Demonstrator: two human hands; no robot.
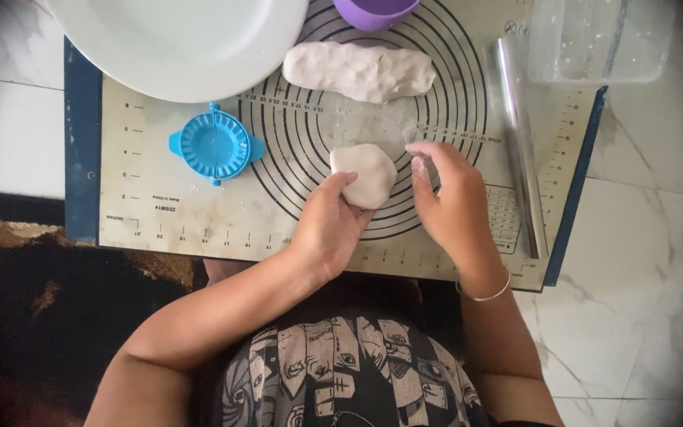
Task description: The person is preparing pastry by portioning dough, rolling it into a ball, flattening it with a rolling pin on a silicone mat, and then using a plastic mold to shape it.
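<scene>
Left hand (327, 225) grip grasps the flattened dough piece (365, 174) at its lower left edge, over the ringed baking mat (160, 213); right hand (450, 198) grip released, floured fingers (424, 158) just beside the piece. Larger dough log (357, 71) lies above, blue dumpling press (215, 144) left, steel rolling pin (519, 142) right, white plate (175, 39) upper left

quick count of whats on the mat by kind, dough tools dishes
dough: 2, a flat piece in the left hand, with the right hand beside it, and a log
tools: 2, a blue press and a rolling pin
dishes: 3, a white plate, a purple cup and a clear tub partly on the mat
total: 7
</scene>
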